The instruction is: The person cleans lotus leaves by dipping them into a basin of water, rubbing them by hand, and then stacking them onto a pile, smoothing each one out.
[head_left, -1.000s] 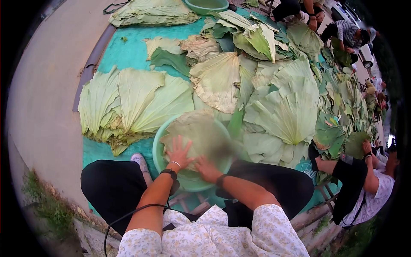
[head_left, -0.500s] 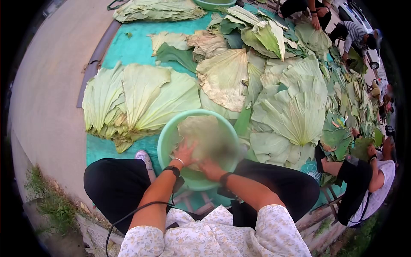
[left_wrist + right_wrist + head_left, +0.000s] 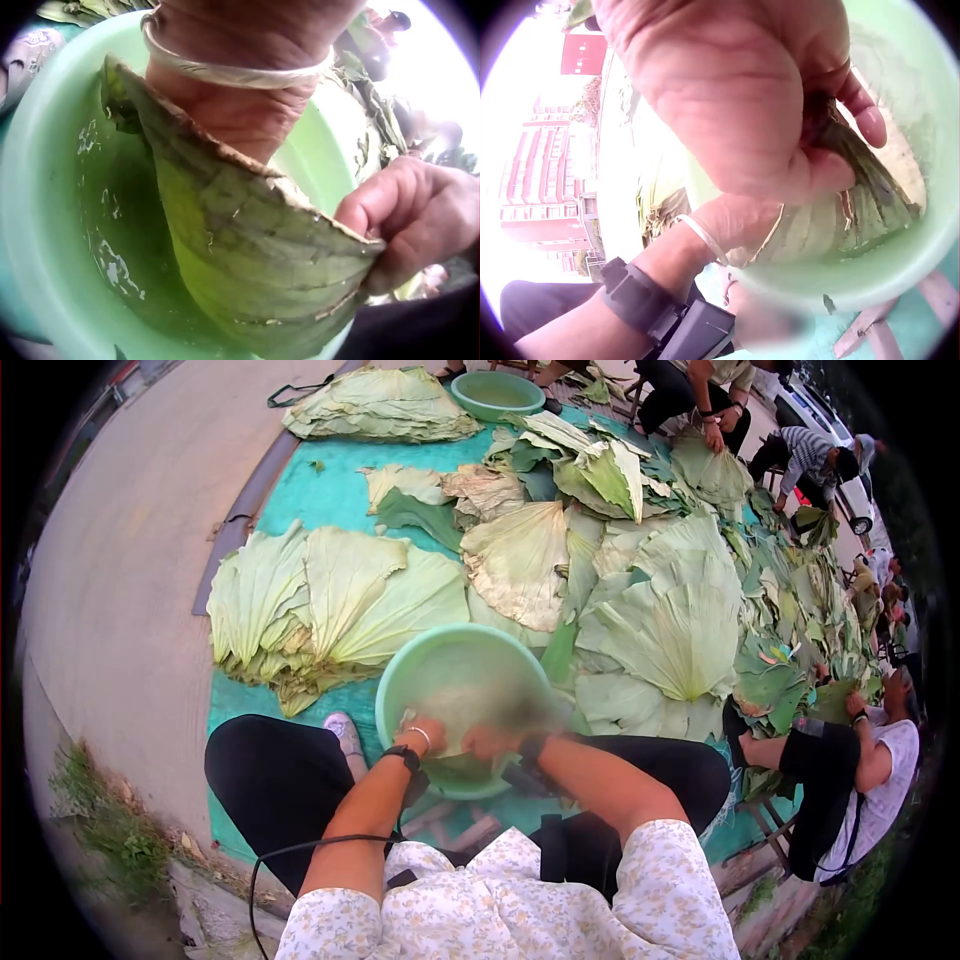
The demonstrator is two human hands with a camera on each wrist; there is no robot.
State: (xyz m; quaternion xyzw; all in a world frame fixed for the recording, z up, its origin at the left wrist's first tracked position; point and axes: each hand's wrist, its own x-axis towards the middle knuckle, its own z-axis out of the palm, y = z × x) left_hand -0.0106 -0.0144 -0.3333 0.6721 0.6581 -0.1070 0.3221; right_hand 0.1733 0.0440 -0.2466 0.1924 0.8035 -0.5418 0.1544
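A large green leaf (image 3: pixel 255 247) with a brown, ragged edge stands folded up inside the pale green basin (image 3: pixel 400 660), which holds water. At the edge of this leaf, my right hand (image 3: pixel 420 217) pinches it between thumb and fingers; the right wrist view shows the same hand (image 3: pixel 742 97) close up, gripping the bunched leaf (image 3: pixel 862 180). My left hand (image 3: pixel 425 734), with a bracelet at the wrist, reaches down behind the leaf, which hides its fingers. In the head view a blur covers part of the basin.
Stacked leaves (image 3: pixel 360 595) lie left of the basin on a turquoise sheet (image 3: pixel 330 465), with more leaves (image 3: pixel 670 620) to the right and beyond. A second basin (image 3: pixel 497 392) stands at the far edge. People sit along the right side. My knees flank the basin.
Both hands were spread flat on the leaf in the basin; they have drawn back towards the near rim, and the right hand now pinches the leaf. The leaf's near part has folded up.
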